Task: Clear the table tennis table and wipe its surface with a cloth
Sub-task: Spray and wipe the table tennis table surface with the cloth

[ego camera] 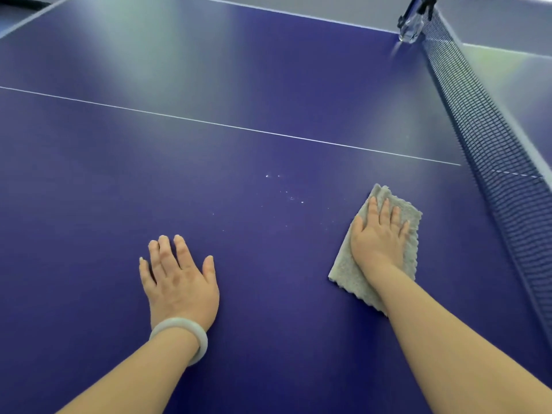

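The blue table tennis table (239, 85) fills the view, with a white centre line running across it. A grey cloth (346, 270) lies flat on the surface at the right. My right hand (379, 234) presses down on the cloth with straight fingers. My left hand (179, 282) rests flat on the bare table at the lower middle, fingers spread, a pale bangle on its wrist. A few small white specks (291, 198) dot the surface between the hands and the centre line.
The dark net (493, 150) runs along the right side, from the clamp post (412, 22) at the top right down to the lower right edge. The far table edge shows at the top left.
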A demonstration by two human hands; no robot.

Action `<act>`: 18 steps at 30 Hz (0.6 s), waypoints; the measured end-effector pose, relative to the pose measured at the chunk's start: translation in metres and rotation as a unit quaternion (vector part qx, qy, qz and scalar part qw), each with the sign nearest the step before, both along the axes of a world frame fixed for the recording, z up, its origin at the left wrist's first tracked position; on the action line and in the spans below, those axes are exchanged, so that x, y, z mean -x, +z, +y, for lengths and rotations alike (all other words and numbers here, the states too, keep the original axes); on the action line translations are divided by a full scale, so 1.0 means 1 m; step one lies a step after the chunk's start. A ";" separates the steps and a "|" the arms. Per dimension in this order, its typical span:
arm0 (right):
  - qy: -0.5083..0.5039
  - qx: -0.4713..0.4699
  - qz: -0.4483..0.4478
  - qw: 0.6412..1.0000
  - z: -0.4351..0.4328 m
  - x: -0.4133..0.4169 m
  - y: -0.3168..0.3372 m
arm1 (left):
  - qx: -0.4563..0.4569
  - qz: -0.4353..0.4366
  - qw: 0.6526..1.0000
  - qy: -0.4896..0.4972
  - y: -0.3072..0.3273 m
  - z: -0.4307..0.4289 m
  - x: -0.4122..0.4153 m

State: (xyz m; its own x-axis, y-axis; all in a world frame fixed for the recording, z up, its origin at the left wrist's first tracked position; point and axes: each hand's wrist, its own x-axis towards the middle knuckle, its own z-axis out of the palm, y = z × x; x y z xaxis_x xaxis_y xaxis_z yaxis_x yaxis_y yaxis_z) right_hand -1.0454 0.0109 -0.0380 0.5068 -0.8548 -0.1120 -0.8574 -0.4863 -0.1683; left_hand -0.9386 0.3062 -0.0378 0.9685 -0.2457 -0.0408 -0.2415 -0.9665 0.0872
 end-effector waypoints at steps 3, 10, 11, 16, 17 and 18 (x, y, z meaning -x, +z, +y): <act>0.079 0.017 -0.012 0.997 0.005 -0.029 0.001 | -0.006 0.000 1.000 0.004 -0.002 0.000 0.001; 0.316 0.010 -0.010 0.949 0.001 0.025 0.000 | -0.001 -0.020 1.000 0.004 -0.007 0.004 0.001; 0.257 0.029 -0.005 0.966 -0.023 0.029 -0.002 | 0.000 -0.021 1.000 0.004 -0.007 0.003 0.001; 0.035 -0.002 0.002 0.999 -0.100 -0.026 0.007 | -0.013 -0.025 1.000 0.006 -0.006 0.000 0.000; 0.031 -0.008 -0.004 0.999 -0.101 -0.049 0.007 | -0.017 -0.022 1.000 0.006 -0.006 0.000 -0.001; 0.048 -0.009 -0.011 0.999 -0.098 -0.072 0.007 | -0.020 -0.020 1.000 0.005 -0.005 -0.001 -0.001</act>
